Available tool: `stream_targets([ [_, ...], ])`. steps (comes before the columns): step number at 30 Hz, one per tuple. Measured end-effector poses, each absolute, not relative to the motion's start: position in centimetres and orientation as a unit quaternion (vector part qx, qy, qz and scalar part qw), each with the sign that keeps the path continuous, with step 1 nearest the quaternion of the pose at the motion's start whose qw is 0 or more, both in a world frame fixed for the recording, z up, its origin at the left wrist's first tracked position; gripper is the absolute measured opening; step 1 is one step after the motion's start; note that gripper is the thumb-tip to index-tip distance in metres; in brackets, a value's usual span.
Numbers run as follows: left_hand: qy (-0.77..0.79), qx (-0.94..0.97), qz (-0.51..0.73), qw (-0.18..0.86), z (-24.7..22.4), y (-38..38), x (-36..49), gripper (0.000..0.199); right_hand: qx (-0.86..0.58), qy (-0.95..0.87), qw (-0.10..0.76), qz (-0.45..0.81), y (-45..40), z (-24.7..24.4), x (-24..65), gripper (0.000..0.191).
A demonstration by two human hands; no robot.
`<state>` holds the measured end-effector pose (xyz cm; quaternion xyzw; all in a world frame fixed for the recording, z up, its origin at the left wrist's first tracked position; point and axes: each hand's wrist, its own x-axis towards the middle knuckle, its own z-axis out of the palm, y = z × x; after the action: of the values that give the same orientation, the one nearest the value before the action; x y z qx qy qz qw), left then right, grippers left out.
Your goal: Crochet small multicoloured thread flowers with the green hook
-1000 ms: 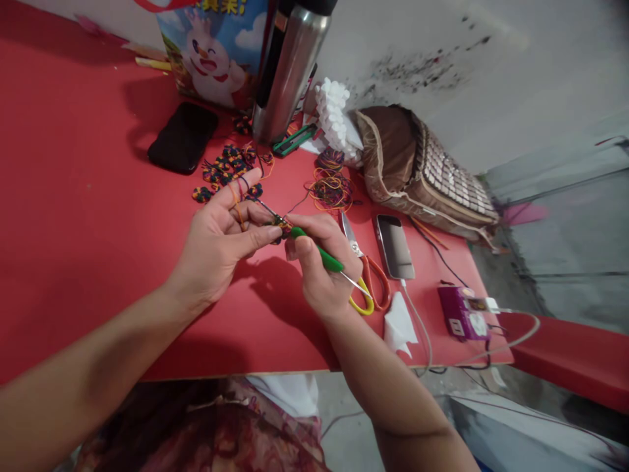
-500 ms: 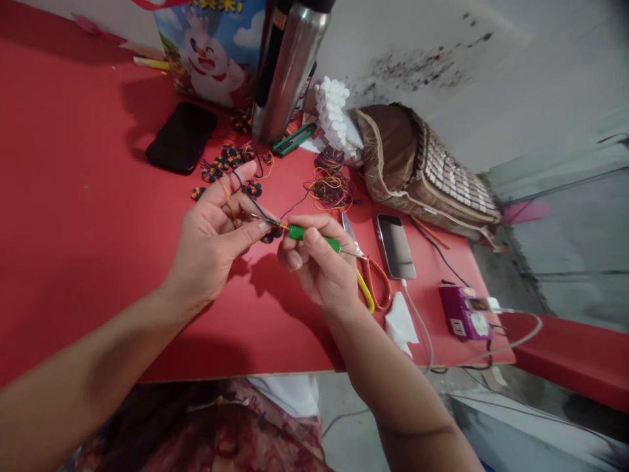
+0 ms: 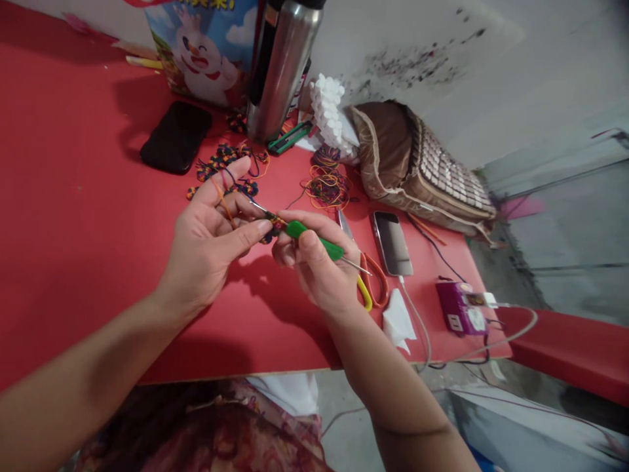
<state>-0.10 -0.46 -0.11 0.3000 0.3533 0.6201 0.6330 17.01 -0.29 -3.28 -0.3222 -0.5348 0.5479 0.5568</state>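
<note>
"What lay furthest left on your worktop [image 3: 98,262]?"

"I saw a black, flat object [image 3: 175,137], then multicoloured yarn pieces [image 3: 228,155] just beyond the left hand [image 3: 204,252]."

"And that hand?"

"It pinched a small piece of yarn work [image 3: 276,225], strands [image 3: 226,208] looped around its index finger. The work sat between both hands, above the worktop."

"The right hand [image 3: 324,275]?"

"Grasping a green-handled hook [image 3: 331,249], shaft at the work. Beyond lay a yarn tangle [image 3: 328,187]; further right, scissors [image 3: 365,293] and a phone [image 3: 393,244]."

Holding a green-handled hook [image 3: 336,250] slanted across a small multicoloured crochet piece [image 3: 278,225], with orange-and-purple yarn [image 3: 223,202] looped around left fingers [image 3: 240,169].
</note>
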Motion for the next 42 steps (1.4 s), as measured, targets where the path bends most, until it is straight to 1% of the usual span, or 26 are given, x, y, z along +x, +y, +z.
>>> stream_targets([
  [2, 0.353, 0.298, 0.620, 0.634, 0.1, -0.5, -0.1, 0.047, -0.319, -0.530, 0.560, 0.551, -0.2, -3.2, 17.0, 0.034],
  [6, 0.357, 0.286, 0.619, 0.638, 0.2, -0.6, -0.1, 0.051, -0.300, -0.502, 0.573, 0.574, -0.1, -2.8, 16.5, 0.026],
  [11, 0.359, 0.285, 0.626, 0.631, -0.1, -0.6, -0.1, 0.053, -0.298, -0.463, 0.582, 0.599, 0.2, -2.5, 16.0, 0.029],
  [16, 0.357, 0.283, 0.620, 0.639, -0.1, -0.6, 0.0, 0.055, -0.272, -0.447, 0.589, 0.616, 0.2, -2.5, 15.9, 0.021],
  [19, 0.364, 0.281, 0.623, 0.633, 0.1, -0.6, 0.1, 0.055, -0.273, -0.449, 0.588, 0.615, 0.2, -2.4, 15.9, 0.022],
  [24, 0.377, 0.284, 0.619, 0.628, 0.4, -0.6, 0.0, 0.050, -0.304, -0.459, 0.579, 0.601, 0.1, -2.5, 15.8, 0.030],
  [30, 0.380, 0.269, 0.626, 0.626, 0.5, -0.6, 0.1, 0.050, -0.286, -0.453, 0.582, 0.612, 0.1, -2.7, 15.8, 0.026],
  [33, 0.375, 0.254, 0.625, 0.636, 0.6, -0.5, 0.2, 0.050, -0.293, -0.452, 0.580, 0.611, 0.2, -2.7, 15.8, 0.028],
  [38, 0.375, 0.259, 0.618, 0.640, 0.7, -0.4, 0.3, 0.044, -0.292, -0.439, 0.580, 0.621, 0.2, -2.5, 15.7, 0.026],
  [42, 0.384, 0.262, 0.611, 0.641, 0.7, -0.4, 0.3, 0.051, -0.272, -0.433, 0.585, 0.630, 0.2, -2.6, 15.7, 0.020],
])
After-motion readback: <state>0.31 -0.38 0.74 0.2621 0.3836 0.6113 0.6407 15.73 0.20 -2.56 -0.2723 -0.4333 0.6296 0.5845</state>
